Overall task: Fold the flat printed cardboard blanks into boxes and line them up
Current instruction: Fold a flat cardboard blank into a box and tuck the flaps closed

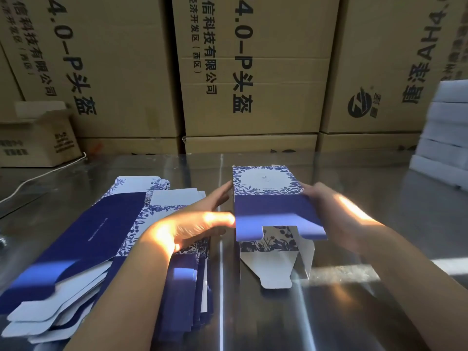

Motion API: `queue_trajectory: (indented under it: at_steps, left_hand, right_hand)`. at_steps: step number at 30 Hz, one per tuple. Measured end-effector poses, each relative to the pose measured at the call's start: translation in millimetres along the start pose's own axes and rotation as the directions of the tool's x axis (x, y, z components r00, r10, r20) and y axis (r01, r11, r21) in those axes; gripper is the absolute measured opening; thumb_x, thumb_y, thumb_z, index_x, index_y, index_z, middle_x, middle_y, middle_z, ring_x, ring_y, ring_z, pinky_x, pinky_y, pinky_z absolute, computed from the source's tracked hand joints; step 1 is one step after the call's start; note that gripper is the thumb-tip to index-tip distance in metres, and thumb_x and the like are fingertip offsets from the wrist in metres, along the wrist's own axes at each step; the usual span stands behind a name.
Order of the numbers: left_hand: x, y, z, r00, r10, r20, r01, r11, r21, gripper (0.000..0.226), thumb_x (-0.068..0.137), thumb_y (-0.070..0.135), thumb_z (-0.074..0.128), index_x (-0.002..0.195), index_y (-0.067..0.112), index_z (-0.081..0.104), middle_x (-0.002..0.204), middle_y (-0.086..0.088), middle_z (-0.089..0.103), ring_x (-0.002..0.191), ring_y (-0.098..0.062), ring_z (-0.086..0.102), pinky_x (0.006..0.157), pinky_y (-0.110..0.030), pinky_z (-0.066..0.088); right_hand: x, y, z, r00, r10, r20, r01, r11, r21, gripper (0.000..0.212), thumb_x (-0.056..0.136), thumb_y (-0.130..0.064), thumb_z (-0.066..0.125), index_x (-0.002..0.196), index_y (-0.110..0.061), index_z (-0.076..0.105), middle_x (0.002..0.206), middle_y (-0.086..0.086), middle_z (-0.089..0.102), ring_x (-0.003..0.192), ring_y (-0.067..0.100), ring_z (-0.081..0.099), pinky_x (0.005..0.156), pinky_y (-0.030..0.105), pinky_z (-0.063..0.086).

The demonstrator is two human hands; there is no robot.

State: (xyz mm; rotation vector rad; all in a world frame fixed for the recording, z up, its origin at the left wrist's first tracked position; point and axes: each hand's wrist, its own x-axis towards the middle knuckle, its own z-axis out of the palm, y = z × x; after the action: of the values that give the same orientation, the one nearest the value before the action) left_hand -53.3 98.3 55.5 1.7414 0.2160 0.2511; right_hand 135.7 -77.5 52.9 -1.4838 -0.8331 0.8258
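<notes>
A blue and white floral box (268, 198), partly folded into shape, lies on the shiny metal table (379, 224) in the middle. Its near end is unclosed, with white flaps (278, 269) hanging toward me. My left hand (195, 224) presses straight fingers against the box's left side. My right hand (326, 211) holds the box's right edge, fingers curled over the dark blue panel. A fanned stack of flat printed blanks (101, 239) lies to the left, partly under my left forearm.
Large brown shipping cartons (253, 72) wall off the far side of the table. A small brown carton (38, 140) and a white cable (50, 171) are at far left. A stack of white boxes (445, 133) stands at far right.
</notes>
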Motion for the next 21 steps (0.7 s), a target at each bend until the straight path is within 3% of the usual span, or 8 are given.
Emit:
queue_trajectory:
  at_steps: [3, 7, 10, 12, 13, 16, 19, 21]
  left_hand:
    - [1.0, -1.5, -4.3, 1.000, -0.004, -0.031, 0.003, 0.998, -0.062, 0.084, 0.074, 0.002, 0.062, 0.141, 0.039, 0.029, 0.152, 0.008, 0.030, 0.130, -0.011, 0.043, 0.103, -0.045, 0.043]
    - [3.3, -9.2, -11.5, 0.995, -0.026, -0.094, 0.021, 0.998, -0.051, 0.083, 0.083, 0.005, 0.069, 0.146, 0.035, 0.024, 0.153, 0.001, 0.029, 0.129, -0.017, 0.046, 0.098, -0.043, 0.048]
    - [4.6, -10.2, -12.1, 0.993, 0.033, -0.109, -0.031, 0.999, 0.021, 0.091, 0.065, 0.026, 0.083, 0.138, 0.046, 0.033, 0.141, 0.018, 0.044, 0.128, -0.005, 0.045, 0.098, -0.032, 0.048]
    - [6.0, -8.7, -9.7, 0.990, 0.083, -0.114, -0.068, 0.989, 0.133, 0.086, 0.068, 0.027, 0.083, 0.132, 0.055, 0.032, 0.134, 0.029, 0.046, 0.122, 0.011, 0.044, 0.092, -0.015, 0.046]
    - [7.1, -8.6, -8.9, 0.986, 0.102, -0.132, -0.077, 0.981, 0.178, 0.088, 0.071, 0.026, 0.082, 0.135, 0.055, 0.028, 0.138, 0.026, 0.042, 0.116, 0.016, 0.046, 0.090, -0.013, 0.046]
    - [7.3, -7.4, -7.1, 0.969, 0.148, -0.196, -0.103, 0.969, 0.223, 0.093, 0.070, 0.030, 0.081, 0.137, 0.058, 0.023, 0.147, 0.018, 0.033, 0.108, 0.007, 0.057, 0.089, -0.020, 0.049]
    - [3.4, -3.3, -4.9, 0.960, 0.201, -0.196, -0.148, 0.956, 0.255, 0.087, 0.056, 0.046, 0.081, 0.128, 0.064, 0.036, 0.142, 0.026, 0.037, 0.113, 0.000, 0.057, 0.091, -0.023, 0.049]
    - [4.2, -2.3, -3.3, 0.954, 0.219, -0.203, -0.155, 0.944, 0.290, 0.072, 0.062, 0.039, 0.083, 0.120, 0.060, 0.046, 0.139, 0.029, 0.039, 0.118, -0.004, 0.054, 0.096, -0.029, 0.048]
  right_hand:
    - [-3.9, -3.4, -10.7, 0.974, -0.049, 0.222, 0.005, 0.981, 0.192, 0.070, 0.062, -0.015, 0.043, 0.129, -0.027, 0.057, 0.124, -0.007, 0.062, 0.097, 0.014, 0.060, 0.075, 0.027, 0.055]
    - [-8.6, -2.9, -15.3, 0.936, -0.061, 0.347, 0.050, 0.998, 0.040, 0.081, 0.067, -0.007, 0.056, 0.141, -0.035, 0.039, 0.139, -0.010, 0.052, 0.124, 0.018, 0.054, 0.098, 0.047, 0.047]
    - [-5.9, 1.7, -10.1, 0.963, -0.052, 0.265, 0.070, 0.996, -0.060, 0.087, 0.065, -0.017, 0.075, 0.142, -0.037, 0.038, 0.142, -0.011, 0.048, 0.127, 0.017, 0.051, 0.102, 0.049, 0.044]
    - [-4.3, 4.2, -6.6, 0.982, -0.086, 0.168, 0.114, 0.980, -0.163, 0.089, 0.063, -0.024, 0.079, 0.141, -0.038, 0.039, 0.141, -0.011, 0.049, 0.127, 0.014, 0.050, 0.102, 0.044, 0.046]
    - [-3.8, 4.7, -5.6, 0.982, -0.117, 0.147, 0.145, 0.971, -0.192, 0.088, 0.062, -0.026, 0.079, 0.140, -0.039, 0.040, 0.139, -0.012, 0.051, 0.125, 0.012, 0.052, 0.101, 0.042, 0.046]
    - [-5.0, 2.1, -7.2, 0.965, -0.233, 0.120, 0.254, 0.945, -0.205, 0.073, 0.066, -0.024, 0.076, 0.129, -0.047, 0.048, 0.135, -0.018, 0.054, 0.115, 0.007, 0.059, 0.095, 0.035, 0.049]
    - [-6.0, 2.1, -13.1, 0.941, -0.318, 0.119, 0.338, 0.908, -0.246, 0.064, 0.082, -0.002, 0.065, 0.122, -0.050, 0.054, 0.133, -0.010, 0.056, 0.111, 0.019, 0.062, 0.094, 0.036, 0.050]
    - [-7.2, 3.1, -13.9, 0.937, -0.336, 0.094, 0.349, 0.896, -0.276, 0.060, 0.084, 0.007, 0.056, 0.111, -0.046, 0.062, 0.131, -0.006, 0.057, 0.108, 0.027, 0.061, 0.085, 0.029, 0.051]
